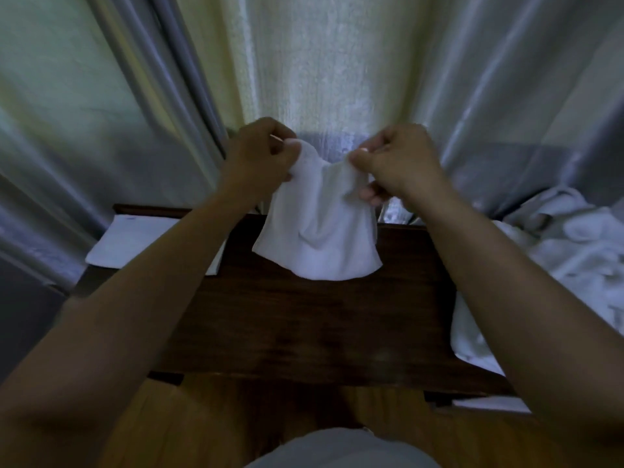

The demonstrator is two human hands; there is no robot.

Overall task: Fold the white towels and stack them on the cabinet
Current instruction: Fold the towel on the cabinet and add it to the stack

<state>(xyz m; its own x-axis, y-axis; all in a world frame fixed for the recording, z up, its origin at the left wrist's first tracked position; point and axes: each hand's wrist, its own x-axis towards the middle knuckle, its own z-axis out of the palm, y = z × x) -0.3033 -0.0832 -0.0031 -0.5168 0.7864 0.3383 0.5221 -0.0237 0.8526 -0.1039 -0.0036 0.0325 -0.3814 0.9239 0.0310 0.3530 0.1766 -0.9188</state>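
Head view: we see the left hand (261,153) and right hand (393,160) each pinching a top corner of a white towel (317,231), hung mid-frame above the dark wooden cabinet (304,319). Folded towel (135,243) lies centre left; unfolded pile (557,251) at right. We judge folding just begun; next, bring the corners together evenly.

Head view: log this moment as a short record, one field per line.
held item: white towel, hanging above the cabinet top
left hand: pinches the towel's upper left edge
right hand: pinches the towel's upper right edge
cabinet: dark wood
folded stack: flat, white, on the cabinet's left end
unfolded pile: crumpled white towels at the right
backdrop: curtains behind the cabinet
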